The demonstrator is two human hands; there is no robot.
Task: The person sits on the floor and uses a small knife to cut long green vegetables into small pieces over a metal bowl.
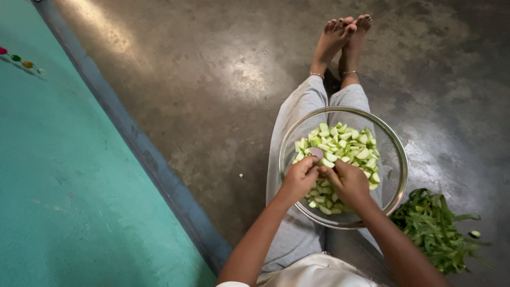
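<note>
Left hand (298,179) and right hand (348,182) meet over the glass bowl (397,159) on the lap, fingers (311,162) closed on a pale green vegetable piece (317,152). Cut pieces (350,143) fill the bowl. Green peelings (433,226) lie on the floor (212,95) at right.

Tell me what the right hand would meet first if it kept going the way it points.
The right hand points toward the left hand; it would likely meet those fingers and the piece between them, above the bowl.
</note>
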